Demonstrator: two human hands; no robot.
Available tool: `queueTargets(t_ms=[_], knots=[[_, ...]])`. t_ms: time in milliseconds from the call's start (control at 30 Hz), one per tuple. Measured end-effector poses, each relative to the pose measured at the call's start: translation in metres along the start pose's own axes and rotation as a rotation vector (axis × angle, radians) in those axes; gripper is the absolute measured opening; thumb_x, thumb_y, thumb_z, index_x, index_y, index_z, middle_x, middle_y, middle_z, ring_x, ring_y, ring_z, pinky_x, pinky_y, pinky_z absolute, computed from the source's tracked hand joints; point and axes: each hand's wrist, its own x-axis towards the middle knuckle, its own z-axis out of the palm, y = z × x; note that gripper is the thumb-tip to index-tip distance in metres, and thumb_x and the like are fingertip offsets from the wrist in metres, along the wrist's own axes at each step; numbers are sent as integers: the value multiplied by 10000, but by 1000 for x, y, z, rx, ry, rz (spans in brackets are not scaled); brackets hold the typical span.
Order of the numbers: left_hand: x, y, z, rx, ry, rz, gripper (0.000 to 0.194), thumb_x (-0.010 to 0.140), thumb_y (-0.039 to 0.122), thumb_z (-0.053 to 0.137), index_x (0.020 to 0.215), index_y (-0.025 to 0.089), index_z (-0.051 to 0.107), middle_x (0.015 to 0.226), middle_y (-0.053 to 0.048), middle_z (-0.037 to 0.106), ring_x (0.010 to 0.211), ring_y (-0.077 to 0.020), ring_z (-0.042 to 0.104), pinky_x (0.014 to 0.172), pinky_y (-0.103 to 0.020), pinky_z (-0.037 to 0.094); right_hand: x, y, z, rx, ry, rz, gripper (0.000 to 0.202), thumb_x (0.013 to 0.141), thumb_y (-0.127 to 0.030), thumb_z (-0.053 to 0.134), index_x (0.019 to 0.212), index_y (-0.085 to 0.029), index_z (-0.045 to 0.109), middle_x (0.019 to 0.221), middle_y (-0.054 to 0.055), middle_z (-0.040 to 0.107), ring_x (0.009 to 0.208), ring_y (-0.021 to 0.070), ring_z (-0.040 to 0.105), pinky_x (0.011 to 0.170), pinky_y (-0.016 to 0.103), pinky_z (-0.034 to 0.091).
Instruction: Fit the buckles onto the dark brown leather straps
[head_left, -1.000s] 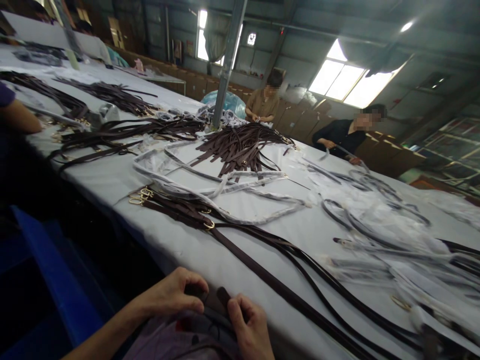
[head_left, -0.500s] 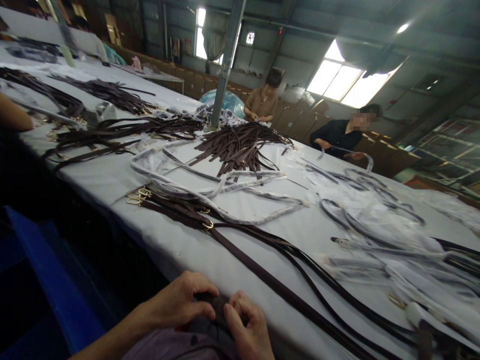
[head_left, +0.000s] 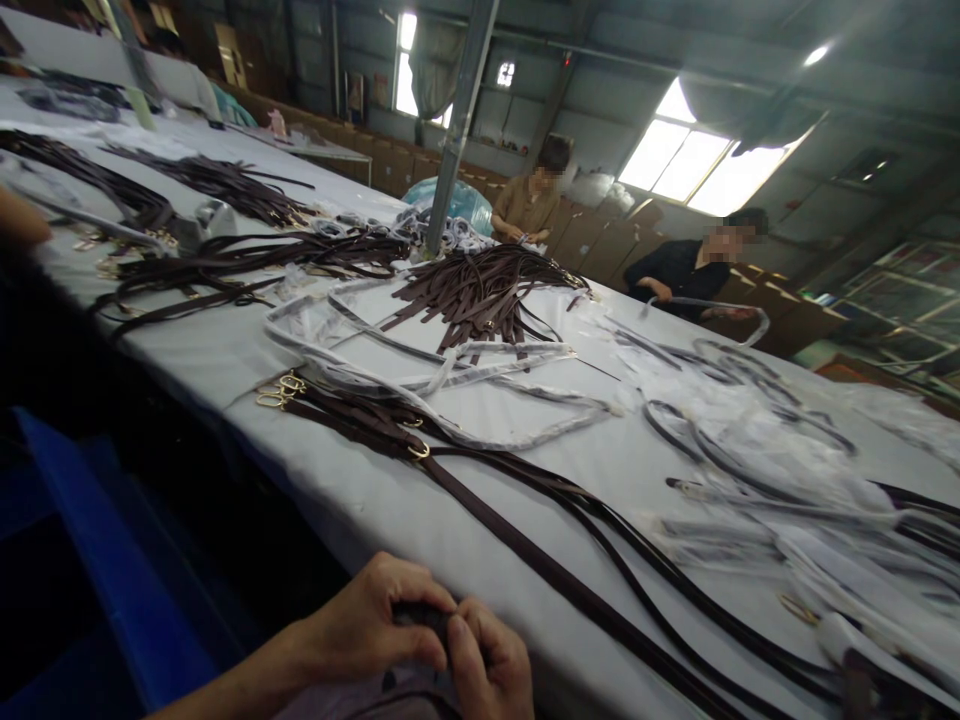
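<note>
At the near edge of the white table (head_left: 360, 500), my left hand (head_left: 367, 625) and my right hand (head_left: 487, 665) are pressed together, both pinching a dark strap end (head_left: 424, 615) between thumbs and fingers. Most of that strap is hidden by my fingers. Just beyond my hands, long dark brown leather straps (head_left: 525, 555) run diagonally across the table, with gold buckles (head_left: 279, 390) at their far left ends.
A heap of brown straps (head_left: 480, 290) lies mid-table by a metal pole (head_left: 454, 130). Plastic-wrapped straps (head_left: 750, 480) cover the right side. Two people (head_left: 686, 270) work at the far side, another person's arm (head_left: 19, 225) shows at left. A blue bin (head_left: 97, 560) stands lower left.
My two hands have closed in on each other and now cover the dark strap end that was showing between them. The far person on the right has lifted a wrapped strap.
</note>
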Motion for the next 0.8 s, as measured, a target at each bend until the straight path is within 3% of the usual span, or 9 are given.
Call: queueTargets(t_ms=[100,167,267,333,400,567,700,800], knots=[[1,1,2,-124,23,-71,229,635,165,832,860,192,797,704,19,707,631,-117,579,585,-175,425,-1,9,2,22,67,25,490,958,-542,469,604,-228,343,562,-70,304,507,100,292,485,242,270],[0,-1,1,-179,27,-125,254,604,155,847,851,190,799,701,23,702,657,-127,579,595,-180,429,2,12,-2,30,55,47,513,877,-702,502,689,-231,425,574,-77,329,502,102,294,460,232,264],[-3,-4,-4,-232,-1,-177,334,557,202,902,876,203,802,758,20,732,710,-150,611,633,-192,452,7,9,-13,2,-145,69,720,785,-905,328,827,-215,529,617,-50,406,529,123,360,463,240,273],[-5,-5,-9,-213,-17,-196,358,546,210,914,886,211,802,771,24,741,722,-155,624,644,-193,458,8,7,-18,-49,-297,73,810,785,-928,169,700,-203,521,583,-29,402,522,127,369,459,252,251],[-7,-4,-11,-149,-32,-201,338,562,196,906,882,214,801,759,30,740,726,-154,629,645,-191,455,7,6,-18,-85,-341,85,790,818,-899,140,564,-206,420,525,-29,349,484,113,332,437,258,209],[-6,1,-9,14,-53,-147,336,554,114,901,860,203,794,752,31,741,703,-131,629,632,-173,442,5,9,-6,-125,-265,80,673,955,-695,317,494,-206,272,466,-52,228,427,73,237,414,250,157],[-2,1,-5,162,-91,-103,269,619,90,837,863,190,782,780,19,746,722,-136,641,660,-180,448,4,22,1,-438,-25,-244,661,1027,-533,317,467,-183,297,429,-60,247,367,54,251,397,253,144],[1,-1,-3,268,-115,-138,251,638,119,800,875,199,781,782,12,748,716,-152,653,628,-193,426,0,39,2,-746,159,-477,652,1046,-437,345,451,-185,435,395,-53,377,348,65,342,418,267,190]])
